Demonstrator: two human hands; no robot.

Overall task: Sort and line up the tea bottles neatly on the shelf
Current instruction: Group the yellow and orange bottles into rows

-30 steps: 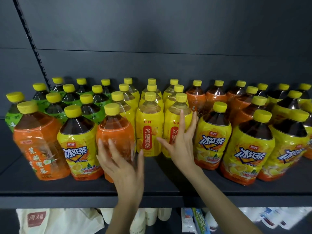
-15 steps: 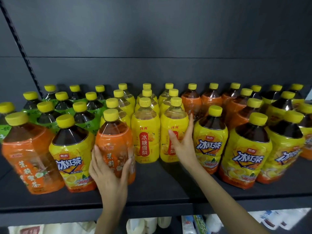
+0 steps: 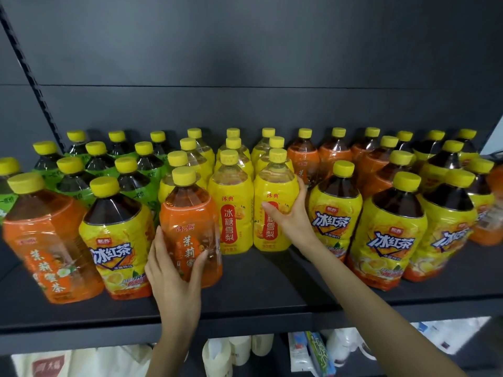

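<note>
- Our left hand (image 3: 174, 265) is wrapped round the lower half of an orange bottle (image 3: 190, 213), thumb on its left flank and fingers across the front. We read this as a lifting grip, because the bottle stands at the front among yellow ones, well apart from the orange group (image 3: 302, 156) at the back
- We cannot tell whether its base has left the shelf (image 3: 258, 300)
- Our right hand (image 3: 294, 216) cups the front pear drink bottle (image 3: 272, 191), thumb over the label and fingers curled round its right side (a steadying or straightening hold, we think, since the bottle stands upright in its column)
- Sorting by kind is partly done: green bottles (image 3: 130, 170) fill the back left, pale yellow ones the middle, and orange then dark tea sit to the right
- The strays sit in front: another orange bottle (image 3: 46, 240) at far left, with an iced tea bottle (image 3: 117, 235) just beside the one we hold
- That close neighbour is why we would lift straight up, not drag sideways
</note>
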